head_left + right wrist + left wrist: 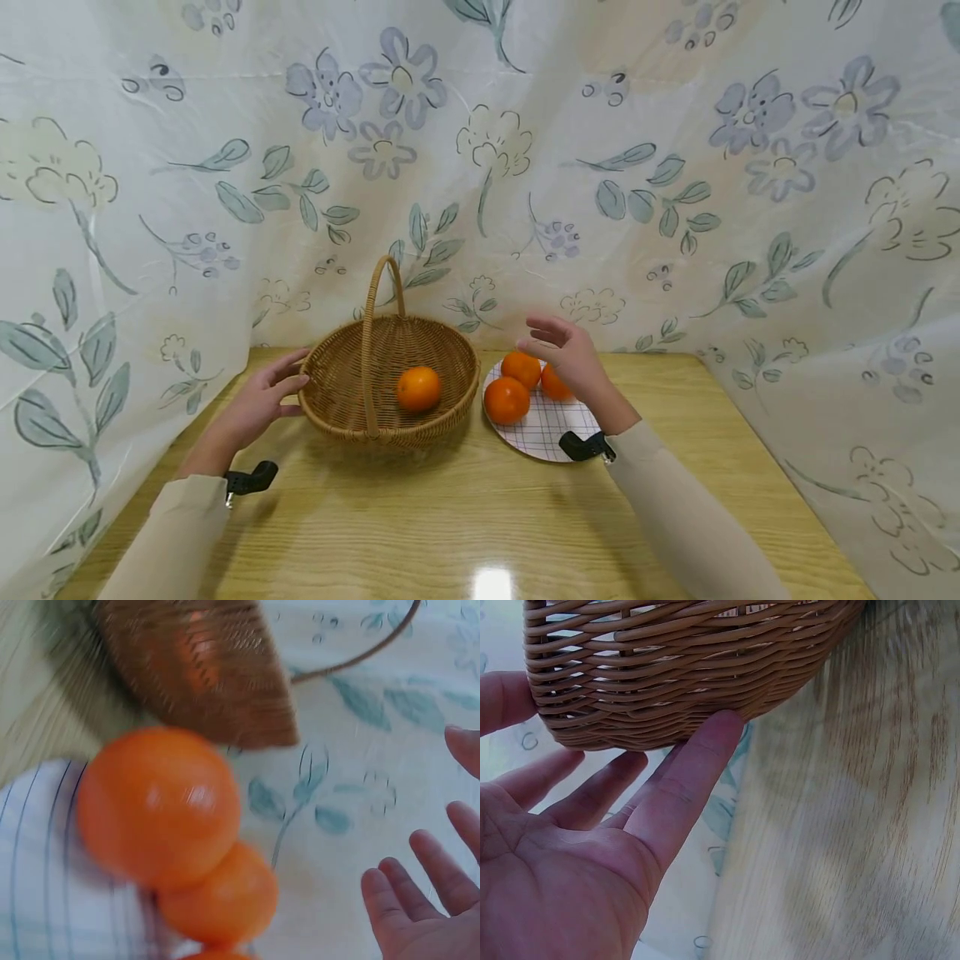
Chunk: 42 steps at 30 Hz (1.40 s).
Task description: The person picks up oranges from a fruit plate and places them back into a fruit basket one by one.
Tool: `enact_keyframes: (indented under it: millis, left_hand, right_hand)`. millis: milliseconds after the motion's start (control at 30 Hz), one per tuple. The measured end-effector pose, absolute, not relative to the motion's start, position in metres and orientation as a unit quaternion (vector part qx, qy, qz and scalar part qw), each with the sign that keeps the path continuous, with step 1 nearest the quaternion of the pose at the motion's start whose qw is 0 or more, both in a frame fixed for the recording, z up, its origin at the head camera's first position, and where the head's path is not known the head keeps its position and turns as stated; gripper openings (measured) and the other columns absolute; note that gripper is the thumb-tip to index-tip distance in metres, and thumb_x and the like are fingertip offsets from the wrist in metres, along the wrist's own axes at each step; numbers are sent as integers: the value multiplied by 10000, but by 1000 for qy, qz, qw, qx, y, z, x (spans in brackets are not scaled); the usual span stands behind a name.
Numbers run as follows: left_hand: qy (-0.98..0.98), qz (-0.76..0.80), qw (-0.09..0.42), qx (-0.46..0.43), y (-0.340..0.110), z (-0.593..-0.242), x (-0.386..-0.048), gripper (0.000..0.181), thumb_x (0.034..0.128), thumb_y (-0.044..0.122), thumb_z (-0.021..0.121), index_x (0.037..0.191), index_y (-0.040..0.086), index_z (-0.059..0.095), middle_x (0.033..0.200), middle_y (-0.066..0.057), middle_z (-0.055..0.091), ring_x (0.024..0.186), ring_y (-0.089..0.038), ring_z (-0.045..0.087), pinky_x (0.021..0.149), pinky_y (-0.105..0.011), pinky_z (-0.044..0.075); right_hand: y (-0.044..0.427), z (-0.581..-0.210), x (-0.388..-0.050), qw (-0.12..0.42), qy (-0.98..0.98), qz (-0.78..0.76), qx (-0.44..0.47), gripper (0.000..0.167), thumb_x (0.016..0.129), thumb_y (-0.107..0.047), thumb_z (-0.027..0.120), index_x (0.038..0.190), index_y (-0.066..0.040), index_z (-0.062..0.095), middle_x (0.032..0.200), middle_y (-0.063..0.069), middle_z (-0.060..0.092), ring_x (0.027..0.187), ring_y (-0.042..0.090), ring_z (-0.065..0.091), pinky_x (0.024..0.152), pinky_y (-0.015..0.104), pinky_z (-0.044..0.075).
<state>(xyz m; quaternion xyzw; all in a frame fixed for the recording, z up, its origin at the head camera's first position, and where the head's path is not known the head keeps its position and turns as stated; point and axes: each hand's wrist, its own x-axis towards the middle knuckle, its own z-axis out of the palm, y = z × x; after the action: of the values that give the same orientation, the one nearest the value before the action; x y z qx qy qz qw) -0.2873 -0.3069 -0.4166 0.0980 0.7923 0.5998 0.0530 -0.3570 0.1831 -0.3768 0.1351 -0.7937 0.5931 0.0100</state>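
A wicker basket (341, 421) with a tall arched handle holds one orange (418, 389). My left hand (258, 400) is at its left side, fairly straight fingers touching the woven wall; in the left wrist view the fingertips (718, 729) rest against the wicker. To the right, a checked plate (536, 437) carries three oranges (507, 401) close together. Over the plate's far part, my right hand (566, 354) hovers with loosely bent fingers and nothing in them. The right wrist view shows these fingers apart from the oranges (157, 806), slightly blurred.
Everything stands on a light wooden table (390, 525). A floral-patterned cloth (480, 183) hangs behind and along both sides. Each wrist wears a small black camera mount (252, 477).
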Motion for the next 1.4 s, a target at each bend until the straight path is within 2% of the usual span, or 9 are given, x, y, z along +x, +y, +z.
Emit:
enact_keyframes:
  millis: [200, 333, 433, 733, 833, 967, 1200, 1400]
  left_hand:
    - [795, 596, 52, 98, -307, -417, -288, 651, 1112, 267, 453, 1647, 60, 146, 1610, -342, 253, 1306, -362, 527, 870, -351, 615]
    - [796, 596, 53, 94, -308, -418, -289, 652, 1111, 273, 456, 1649, 71, 150, 1606, -341, 262, 1271, -296, 565, 868, -353, 617]
    - [798, 593, 53, 92, -309, -418, -288, 651, 1111, 277, 456, 1650, 76, 151, 1606, -342, 262, 1264, -276, 567, 870, -355, 617]
    - [798, 590, 60, 104, -318, -416, -283, 657, 1109, 287, 459, 1647, 64, 154, 1606, -342, 262, 1283, -304, 545, 878, -370, 617]
    - [797, 591, 64, 109, -320, -416, -282, 658, 1109, 288, 458, 1648, 67, 152, 1604, -344, 263, 1266, -269, 563, 877, -370, 618]
    - [794, 593, 70, 112, -321, -417, -282, 663, 1110, 290, 457, 1649, 67, 143, 1606, -344, 257, 1233, -186, 578, 879, -361, 615]
    - [799, 588, 65, 103, -322, -416, -281, 664, 1108, 305, 461, 1650, 77, 152, 1607, -335, 267, 1299, -323, 535, 876, -368, 618]
    - [798, 589, 66, 105, -321, -416, -282, 655, 1109, 299, 457, 1648, 74, 161, 1609, -335, 264, 1297, -305, 534, 878, -362, 617]
  right_hand:
    - [214, -397, -354, 67, -784, 605, 120, 532, 916, -269, 795, 1391, -113, 615, 1471, 83, 592, 1389, 279, 525, 1150, 446, 445]
    - [230, -415, -355, 108, -783, 600, 124, 530, 912, -215, 799, 1383, -59, 612, 1458, 145, 589, 1387, 318, 531, 1166, 471, 418]
    - [239, -431, -356, 116, -784, 598, 120, 562, 892, -208, 818, 1382, -31, 606, 1460, 171, 579, 1406, 349, 505, 1183, 497, 388]
    - [242, -458, -346, 84, -811, 574, 80, 688, 885, -224, 827, 1476, -46, 524, 1590, 147, 446, 1518, 362, 326, 1246, 550, 275]
    - [239, -462, -340, 70, -822, 562, 65, 696, 888, -226, 823, 1487, -58, 512, 1608, 145, 418, 1520, 382, 308, 1245, 563, 271]
    - [239, -465, -337, 53, -834, 547, 44, 723, 884, -251, 826, 1507, -88, 499, 1626, 132, 397, 1517, 387, 304, 1238, 559, 292]
    - [237, -465, -343, 39, -833, 549, 44, 760, 885, -256, 827, 1541, -128, 465, 1642, 100, 374, 1512, 372, 319, 1230, 533, 320]
    - [234, -466, -343, 17, -828, 560, 29, 781, 857, -244, 853, 1537, -185, 474, 1603, 89, 427, 1434, 347, 421, 1208, 509, 371]
